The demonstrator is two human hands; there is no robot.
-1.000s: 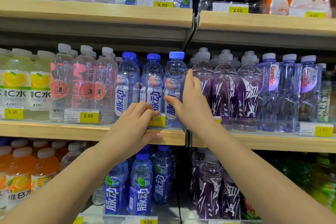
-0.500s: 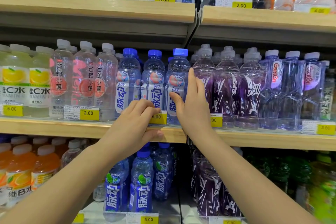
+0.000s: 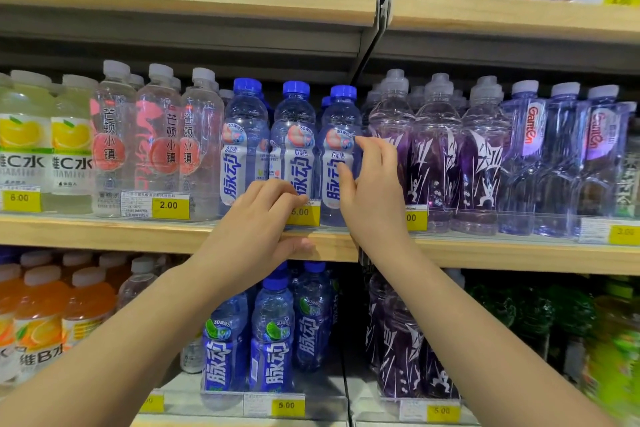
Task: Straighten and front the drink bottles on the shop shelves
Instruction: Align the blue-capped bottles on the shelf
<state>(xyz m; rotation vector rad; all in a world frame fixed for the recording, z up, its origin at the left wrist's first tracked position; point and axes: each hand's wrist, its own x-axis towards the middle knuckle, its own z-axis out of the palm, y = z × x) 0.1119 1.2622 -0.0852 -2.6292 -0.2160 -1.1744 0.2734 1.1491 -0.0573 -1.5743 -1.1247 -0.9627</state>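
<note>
The right hand (image 3: 372, 198) is clasped on the end blue-capped bottle (image 3: 334, 121), the last of its three-bottle row at the right-hand end of the middle shelf (image 3: 104, 232), just before the join with the next bay. The thumb is pressed on the label and the fingers are wrapped round the bottle's right flank. The left hand (image 3: 256, 229) is curled low at the shelf's front edge, with its knuckles at the foot of the middle blue-capped bottle (image 3: 292, 135) and its thumb along the wooden lip. I can't tell whether it holds that bottle or only steadies itself there.

The label already faces out, so I'd say little turning is left. The danger lies in how tightly everything stands. The gripped bottle is hard against the first of the purple bottles (image 3: 391, 128), so a firm twist or a tug forward could drag it askew or rock it over the low clear rail (image 3: 519, 218). The bottles are tall and narrow, so a nudged one could topple its neighbours. The left fingers could also knock the price tag (image 3: 304, 215) loose.
</note>
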